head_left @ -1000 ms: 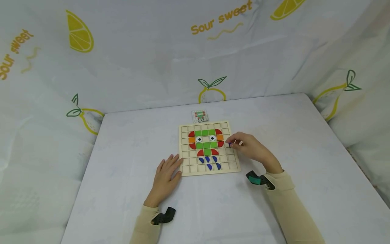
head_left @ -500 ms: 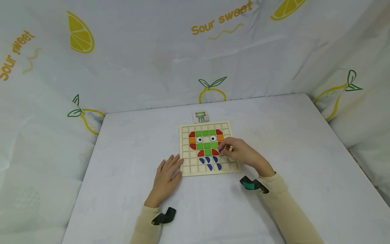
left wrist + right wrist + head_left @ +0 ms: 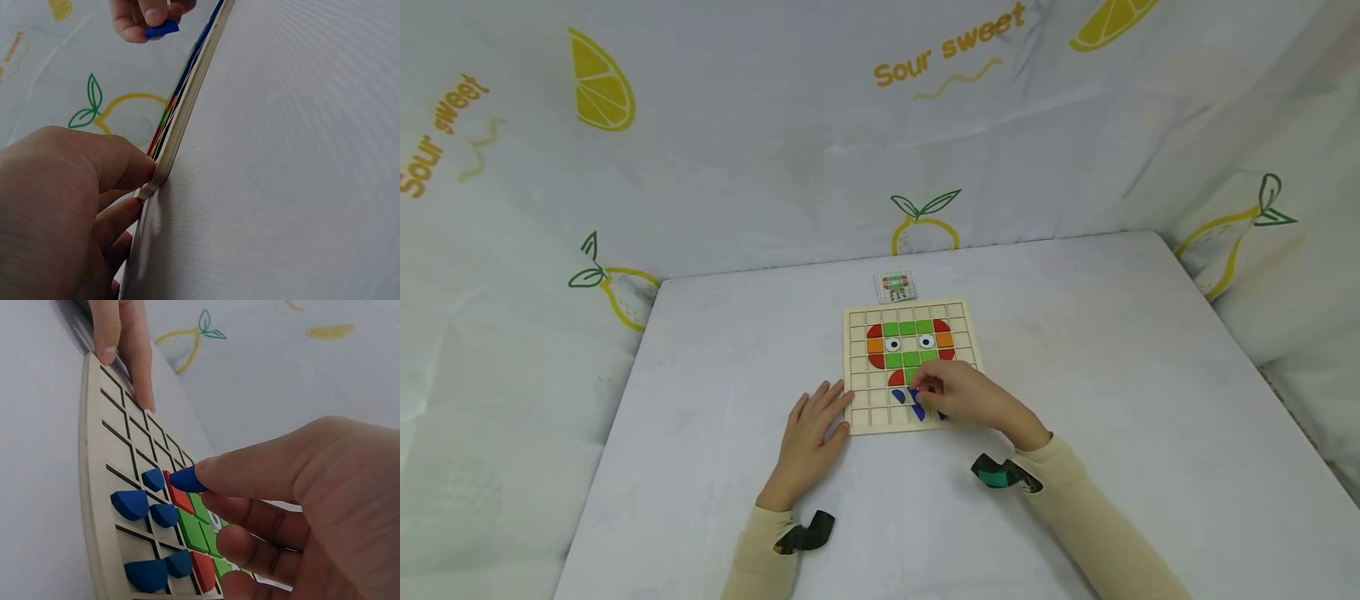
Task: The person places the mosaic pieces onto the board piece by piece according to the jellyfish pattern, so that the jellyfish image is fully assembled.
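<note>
A pale wooden grid board (image 3: 859,417) lies flat, bearing red, green and orange tiles and two eye tiles arranged like a face. Several blue half-round pieces (image 3: 130,505) sit in its near squares. Over that part of the board my right hand (image 3: 973,402) pinches another blue half-round piece (image 3: 187,479) between thumb and fingers, held just above the surface in the right wrist view. My left hand (image 3: 808,446) rests at the board's left edge, fingers extended, thumb and fingertips touching the near-left corner. In the head view the right hand covers some tiles.
A small picture card (image 3: 895,287) with a similar face pattern lies just beyond the board. The white-covered table (image 3: 715,358) ends at a hanging lemon-print cloth (image 3: 760,167) behind. Wrist-worn cameras (image 3: 805,532) project beside both forearms.
From the board's right edge my right hand has moved left and nearer over the lower squares, still pinching the blue half-round piece. The left hand stays in place.
</note>
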Available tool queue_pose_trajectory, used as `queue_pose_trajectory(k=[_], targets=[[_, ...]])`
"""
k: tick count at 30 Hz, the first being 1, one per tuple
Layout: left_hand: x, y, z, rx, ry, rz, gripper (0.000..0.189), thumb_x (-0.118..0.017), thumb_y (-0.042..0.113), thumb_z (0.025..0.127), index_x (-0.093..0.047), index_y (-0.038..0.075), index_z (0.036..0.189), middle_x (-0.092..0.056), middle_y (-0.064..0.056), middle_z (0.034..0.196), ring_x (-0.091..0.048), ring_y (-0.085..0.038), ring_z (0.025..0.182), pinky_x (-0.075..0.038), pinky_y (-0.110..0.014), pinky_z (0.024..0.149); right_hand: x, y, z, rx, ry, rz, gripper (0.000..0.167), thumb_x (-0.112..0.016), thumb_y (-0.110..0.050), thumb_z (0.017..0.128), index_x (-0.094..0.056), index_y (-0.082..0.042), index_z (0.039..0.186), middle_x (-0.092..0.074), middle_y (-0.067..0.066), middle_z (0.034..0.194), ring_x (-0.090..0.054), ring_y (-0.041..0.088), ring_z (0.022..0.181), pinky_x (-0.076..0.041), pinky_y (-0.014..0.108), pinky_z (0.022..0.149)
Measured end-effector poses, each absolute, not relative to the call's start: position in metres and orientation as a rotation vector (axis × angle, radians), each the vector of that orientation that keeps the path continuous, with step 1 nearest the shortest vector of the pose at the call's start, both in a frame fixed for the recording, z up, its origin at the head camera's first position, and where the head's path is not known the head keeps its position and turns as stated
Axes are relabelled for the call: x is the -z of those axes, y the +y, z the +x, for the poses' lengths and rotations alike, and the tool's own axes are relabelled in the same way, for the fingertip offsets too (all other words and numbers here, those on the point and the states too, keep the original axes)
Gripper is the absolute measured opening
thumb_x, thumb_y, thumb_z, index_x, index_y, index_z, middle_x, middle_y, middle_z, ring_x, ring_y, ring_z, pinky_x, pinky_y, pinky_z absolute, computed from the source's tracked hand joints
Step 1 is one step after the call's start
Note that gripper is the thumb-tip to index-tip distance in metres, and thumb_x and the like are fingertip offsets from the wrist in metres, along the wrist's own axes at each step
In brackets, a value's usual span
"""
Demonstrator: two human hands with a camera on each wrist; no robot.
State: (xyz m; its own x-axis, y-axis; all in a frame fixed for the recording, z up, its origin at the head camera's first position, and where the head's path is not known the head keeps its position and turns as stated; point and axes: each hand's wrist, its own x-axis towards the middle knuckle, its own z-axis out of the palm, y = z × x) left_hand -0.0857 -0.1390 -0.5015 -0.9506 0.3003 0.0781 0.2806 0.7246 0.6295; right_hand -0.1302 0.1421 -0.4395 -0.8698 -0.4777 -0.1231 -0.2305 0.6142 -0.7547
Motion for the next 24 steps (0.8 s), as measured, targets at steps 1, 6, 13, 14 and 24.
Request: queue_pose_trajectory(k=[1,6,13,14,24], targets=[[0.501,-0.139,-0.086,-1.051,2.893,0.491,0.048,-0.06,0.016,0.099,-0.055,0.015,0.147,-0.044,-0.004,0.16,-0.031,-0.028,0.154,-0.013,-0.053,0.126,0.441,0.139,-0.13,1.103,2.535,-0.588,0.01,-0.066,-0.01,0.096,-0.07,-0.01,0.105,-0.064,-0.004,0.086,-0.054,0.013,0.077,-0.047,0.022,0.066],[0.501,-0.14,-0.085,-1.052,2.889,0.497,0.047,-0.059,0.016,0.1,-0.055,0.015,0.147,-0.044,-0.004,0.16,-0.031,-0.028,0.154,-0.013,-0.052,0.126,0.446,0.127,-0.126,1.057,2.568,-0.636,0.008,-0.069,-0.012,0.094,-0.071,-0.012,0.102,-0.063,-0.006,0.083,-0.054,0.01,0.074,-0.048,0.021,0.065],[0.501,-0.139,-0.086,-1.037,2.893,0.504,0.048,-0.059,0.016,0.1,-0.054,0.016,0.147,-0.044,-0.003,0.161,-0.031,-0.027,0.154,-0.013,-0.052,0.126,0.452,0.116,-0.122,0.956,2.631,-0.699,0.007,-0.069,-0.012,0.094,-0.072,-0.014,0.099,-0.065,-0.008,0.09,-0.054,0.009,0.082,-0.049,0.022,0.073],[0.501,-0.139,-0.086,-1.038,2.896,0.506,0.048,-0.06,0.016,0.099,-0.055,0.015,0.147,-0.044,-0.004,0.161,-0.031,-0.028,0.154,-0.014,-0.053,0.126,0.453,0.115,-0.121,0.946,2.635,-0.707,0.007,-0.068,-0.011,0.094,-0.072,-0.014,0.099,-0.065,-0.008,0.09,-0.053,0.009,0.082,-0.048,0.022,0.074],[0.501,-0.138,-0.086,-1.033,2.905,0.501,0.048,-0.059,0.015,0.099,-0.055,0.015,0.147,-0.045,-0.004,0.16,-0.032,-0.029,0.154,-0.014,-0.054,0.126,0.453,0.106,-0.114,0.811,2.74,-0.716,0.009,-0.069,-0.014,0.094,-0.077,-0.014,0.1,-0.072,-0.005,0.097,-0.06,0.012,0.09,-0.055,0.031,0.085]])
